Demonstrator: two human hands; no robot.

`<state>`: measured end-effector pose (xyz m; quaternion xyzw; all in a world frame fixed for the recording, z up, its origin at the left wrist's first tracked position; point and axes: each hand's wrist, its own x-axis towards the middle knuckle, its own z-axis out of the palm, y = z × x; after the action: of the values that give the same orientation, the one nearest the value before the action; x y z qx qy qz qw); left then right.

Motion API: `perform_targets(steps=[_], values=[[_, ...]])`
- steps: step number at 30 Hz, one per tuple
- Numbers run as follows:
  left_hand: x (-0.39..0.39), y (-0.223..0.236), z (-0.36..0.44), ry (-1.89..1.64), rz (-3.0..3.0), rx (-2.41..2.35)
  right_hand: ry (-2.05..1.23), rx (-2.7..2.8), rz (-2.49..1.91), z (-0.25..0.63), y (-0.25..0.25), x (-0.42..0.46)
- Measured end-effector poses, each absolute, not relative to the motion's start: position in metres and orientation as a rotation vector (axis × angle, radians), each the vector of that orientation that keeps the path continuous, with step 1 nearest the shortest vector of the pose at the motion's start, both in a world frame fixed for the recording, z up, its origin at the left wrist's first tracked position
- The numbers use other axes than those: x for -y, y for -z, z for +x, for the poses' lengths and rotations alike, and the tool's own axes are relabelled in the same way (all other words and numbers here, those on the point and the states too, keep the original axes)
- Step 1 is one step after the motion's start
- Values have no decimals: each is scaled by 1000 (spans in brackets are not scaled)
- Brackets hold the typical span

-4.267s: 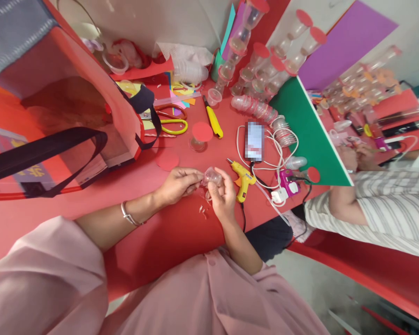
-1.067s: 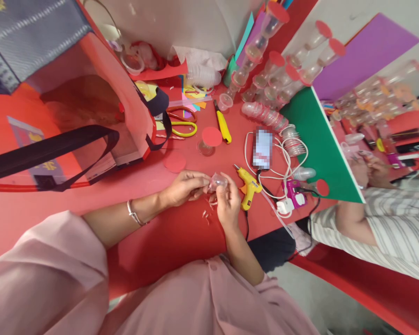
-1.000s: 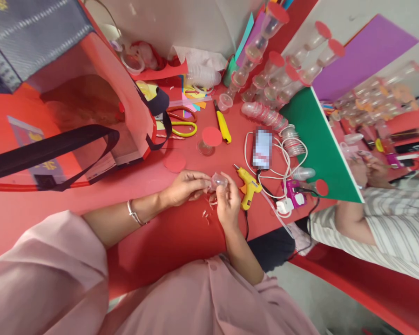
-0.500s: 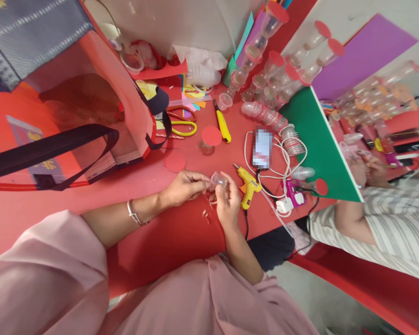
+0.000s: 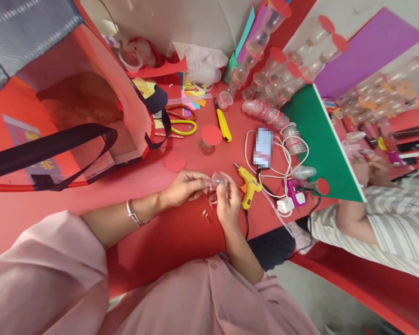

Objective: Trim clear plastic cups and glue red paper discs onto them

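Note:
A small clear plastic cup [image 5: 218, 180] lies on its side between my hands, low over the red table. My right hand [image 5: 229, 201] is closed around it, the thumb along its wall. At the cup's left end my left hand [image 5: 189, 187] pinches the rim; its fingertips partly hide that edge. Small pale scraps [image 5: 206, 215] lie on the table just below the hands. A yellow glue gun [image 5: 249, 186] rests to the right of my right hand. Farther off, a red disc [image 5: 212, 135] tops another clear cup, and a loose red disc [image 5: 174, 162] lies flat.
An orange-red bag [image 5: 139, 121] stands at left. Scissors [image 5: 182, 127] and a yellow utility knife [image 5: 224, 124] lie behind. A phone [image 5: 263, 147], white cables and a purple adapter [image 5: 295, 191] sit right, before a green board [image 5: 321, 144]. A co-worker's striped sleeve [image 5: 401, 223] shows beyond.
Over the last seconds the cup has turned slightly in my fingers while both hands stay on it. The whole view has shifted a little; the things on the table lie as before.

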<state>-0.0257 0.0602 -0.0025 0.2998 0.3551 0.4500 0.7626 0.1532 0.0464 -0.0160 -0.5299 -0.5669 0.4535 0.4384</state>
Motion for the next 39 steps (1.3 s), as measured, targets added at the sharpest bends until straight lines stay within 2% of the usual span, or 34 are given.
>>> perform_targets(steps=[39], values=[[-58,-1,-22,-1050,770,-897,-1087,1441,-1333,153,12,-47]])
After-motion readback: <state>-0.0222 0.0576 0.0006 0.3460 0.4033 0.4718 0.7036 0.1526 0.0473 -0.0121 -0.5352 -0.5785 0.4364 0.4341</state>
